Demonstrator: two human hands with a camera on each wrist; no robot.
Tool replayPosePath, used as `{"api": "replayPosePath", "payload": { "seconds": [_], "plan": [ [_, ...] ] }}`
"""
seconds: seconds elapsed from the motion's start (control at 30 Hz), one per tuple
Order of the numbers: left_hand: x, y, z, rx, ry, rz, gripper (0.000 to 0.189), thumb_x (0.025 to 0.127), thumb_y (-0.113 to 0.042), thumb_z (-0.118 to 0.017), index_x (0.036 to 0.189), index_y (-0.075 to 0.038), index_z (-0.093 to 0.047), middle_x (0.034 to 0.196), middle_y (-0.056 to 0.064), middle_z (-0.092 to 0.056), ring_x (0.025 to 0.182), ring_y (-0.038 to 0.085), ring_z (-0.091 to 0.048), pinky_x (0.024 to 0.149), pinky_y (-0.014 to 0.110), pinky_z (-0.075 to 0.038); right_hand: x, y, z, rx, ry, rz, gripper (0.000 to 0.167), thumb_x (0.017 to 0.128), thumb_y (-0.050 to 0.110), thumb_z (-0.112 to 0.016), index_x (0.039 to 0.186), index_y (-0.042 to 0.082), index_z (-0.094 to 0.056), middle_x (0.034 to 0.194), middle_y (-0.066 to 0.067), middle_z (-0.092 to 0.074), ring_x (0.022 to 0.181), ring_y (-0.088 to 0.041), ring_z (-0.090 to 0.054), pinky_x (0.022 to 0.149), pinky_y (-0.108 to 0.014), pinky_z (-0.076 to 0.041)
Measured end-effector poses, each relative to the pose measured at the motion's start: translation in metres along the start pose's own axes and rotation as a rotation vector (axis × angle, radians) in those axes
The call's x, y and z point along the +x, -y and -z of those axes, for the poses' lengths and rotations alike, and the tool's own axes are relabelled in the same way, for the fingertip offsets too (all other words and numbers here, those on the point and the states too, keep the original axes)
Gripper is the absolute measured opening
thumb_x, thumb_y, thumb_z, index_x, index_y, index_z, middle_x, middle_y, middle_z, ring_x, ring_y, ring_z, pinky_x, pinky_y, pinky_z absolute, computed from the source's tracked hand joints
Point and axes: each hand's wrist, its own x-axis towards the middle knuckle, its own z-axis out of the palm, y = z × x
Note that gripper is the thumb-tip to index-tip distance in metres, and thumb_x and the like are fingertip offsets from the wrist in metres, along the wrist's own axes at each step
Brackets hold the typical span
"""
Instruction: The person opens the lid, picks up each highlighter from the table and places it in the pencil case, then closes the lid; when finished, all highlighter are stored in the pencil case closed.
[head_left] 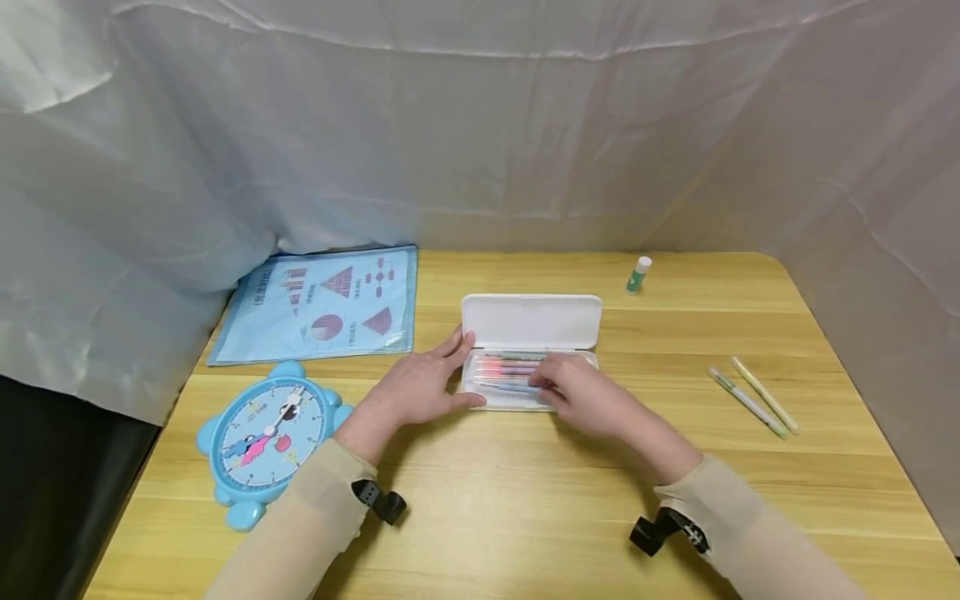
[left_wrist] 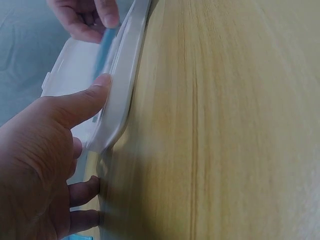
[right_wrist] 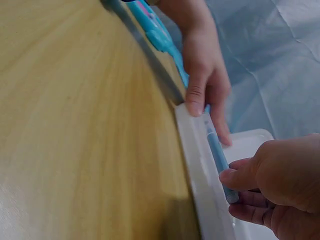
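A white pencil case (head_left: 531, 321) lies with its lid raised, several colored pens (head_left: 510, 367) inside it. My left hand (head_left: 422, 385) holds the case at its left end, the thumb (left_wrist: 92, 100) on the near rim and a finger by the lid's hinge side. Over the case's right half, my right hand (head_left: 581, 390) pinches a blue pen (right_wrist: 219, 159) near one end between thumb and fingers. That pen lies lengthwise along the near side of the case. Part of the case's right end is hidden under the right hand.
Left of the case are a blue toy clock (head_left: 273, 433) and a blue printed folder (head_left: 330, 308). A glue stick (head_left: 638, 275) stands at the back right. A green-tipped pen (head_left: 747, 403) and a yellow pen (head_left: 765, 395) lie on the wooden table (head_left: 510, 517).
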Motion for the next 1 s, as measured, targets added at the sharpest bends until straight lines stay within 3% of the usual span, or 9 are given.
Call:
{"api": "replayPosePath", "payload": {
  "seconds": [0.2, 0.47, 0.7, 0.9, 1.0],
  "plan": [
    [0.001, 0.000, 0.001, 0.003, 0.004, 0.003, 0.103, 0.095, -0.077, -0.057, 0.169, -0.019, -0.014, 0.175, 0.004, -0.012, 0.117, 0.038, -0.068, 0.092, 0.048, -0.054, 0.001, 0.002, -0.007, -0.014, 0.037, 0.053, 0.014, 0.097, -0.006, -0.069, 0.103, 0.004, -0.077, 0.102, -0.005, -0.072, 0.098, -0.021, -0.068, 0.089, -0.043, -0.056],
    [0.000, -0.001, 0.001, -0.005, -0.001, -0.001, 0.103, 0.096, -0.073, -0.060, 0.169, -0.016, -0.017, 0.175, 0.006, -0.014, 0.126, 0.038, -0.064, 0.096, 0.049, -0.053, 0.001, 0.004, -0.006, -0.015, 0.084, 0.047, 0.017, 0.099, -0.005, -0.067, 0.108, 0.002, -0.079, 0.110, -0.009, -0.073, 0.106, -0.026, -0.070, 0.095, -0.044, -0.056],
    [0.000, -0.001, 0.001, -0.010, 0.000, -0.003, 0.103, 0.096, -0.074, -0.060, 0.169, -0.017, -0.017, 0.175, 0.006, -0.013, 0.127, 0.038, -0.063, 0.096, 0.049, -0.053, -0.003, 0.004, 0.000, -0.001, 0.043, 0.049, 0.017, 0.098, -0.004, -0.070, 0.111, 0.001, -0.079, 0.109, -0.008, -0.074, 0.105, -0.026, -0.069, 0.096, -0.046, -0.055],
    [0.001, 0.000, 0.000, 0.000, 0.012, 0.002, 0.103, 0.095, -0.077, -0.058, 0.169, -0.019, -0.014, 0.175, 0.004, -0.010, 0.122, 0.036, -0.066, 0.082, 0.043, -0.054, -0.019, -0.001, 0.020, 0.007, -0.022, 0.007, 0.020, 0.098, -0.001, -0.073, 0.117, -0.003, -0.077, 0.109, -0.010, -0.074, 0.106, -0.029, -0.069, 0.095, -0.051, -0.054],
    [0.001, 0.000, 0.000, 0.011, 0.013, 0.006, 0.104, 0.095, -0.077, -0.057, 0.169, -0.019, -0.014, 0.175, 0.004, -0.010, 0.111, 0.034, -0.070, 0.071, 0.038, -0.051, -0.031, -0.007, 0.032, 0.032, -0.077, -0.012, 0.020, 0.096, -0.003, -0.074, 0.115, -0.005, -0.076, 0.110, -0.015, -0.074, 0.104, -0.032, -0.071, 0.093, -0.052, -0.056]
  ]
}}
